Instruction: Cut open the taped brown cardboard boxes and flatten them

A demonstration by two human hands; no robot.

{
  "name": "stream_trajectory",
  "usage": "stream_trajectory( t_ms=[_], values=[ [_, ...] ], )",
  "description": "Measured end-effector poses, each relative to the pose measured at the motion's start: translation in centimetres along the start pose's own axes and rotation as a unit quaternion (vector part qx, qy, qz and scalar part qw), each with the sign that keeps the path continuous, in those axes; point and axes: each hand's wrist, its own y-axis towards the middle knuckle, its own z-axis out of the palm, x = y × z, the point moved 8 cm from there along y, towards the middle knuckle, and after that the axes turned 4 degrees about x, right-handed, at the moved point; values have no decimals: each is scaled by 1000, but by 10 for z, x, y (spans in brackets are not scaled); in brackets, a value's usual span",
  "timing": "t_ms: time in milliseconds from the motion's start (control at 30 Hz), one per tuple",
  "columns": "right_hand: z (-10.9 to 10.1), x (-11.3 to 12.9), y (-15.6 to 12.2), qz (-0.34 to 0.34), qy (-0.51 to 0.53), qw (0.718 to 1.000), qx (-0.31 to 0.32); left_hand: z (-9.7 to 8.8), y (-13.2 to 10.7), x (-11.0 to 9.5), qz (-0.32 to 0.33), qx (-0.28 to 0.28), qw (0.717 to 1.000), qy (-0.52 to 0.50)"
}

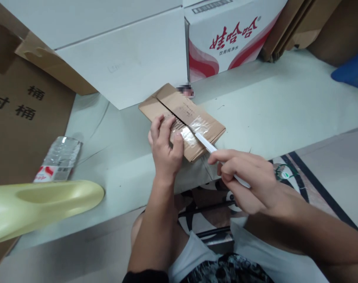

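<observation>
A flat brown cardboard box point(183, 111) lies on the pale covered surface, with a dark seam along its top and clear tape across one end. My left hand point(166, 146) holds it down, its bent fingers and thumb pressed on the near half. In my right hand point(248, 177) is a slim white box cutter point(206, 143), gripped with fingers wrapped round it. The cutter's tip meets the taped end of the seam; whether the blade is inside the gap is too small to tell.
Large white boxes point(122, 59) and a red-and-white water carton point(226, 43) stand behind. To the left are a brown carton point(25, 118), a clear plastic bottle point(61, 155) and a yellow curved object point(49, 204). Folded cardboard point(294, 31) and a blue object point(351, 70) are at right.
</observation>
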Motion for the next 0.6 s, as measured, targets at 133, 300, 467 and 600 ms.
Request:
stream_trajectory(
  t_ms=[133,300,467,600],
  values=[
    [-8,5,-2,2,4,1000,-18,1,1,-1,-4,5,1000,17],
    [-12,1,-4,12,12,1000,-2,1,2,-2,3,-4,1000,18],
    [-30,6,-16,51,24,998,5,0,4,0,6,-2,1000,20],
    [-54,13,-39,93,49,994,-10,-5,6,7,4,1,1000,13]
  ],
)
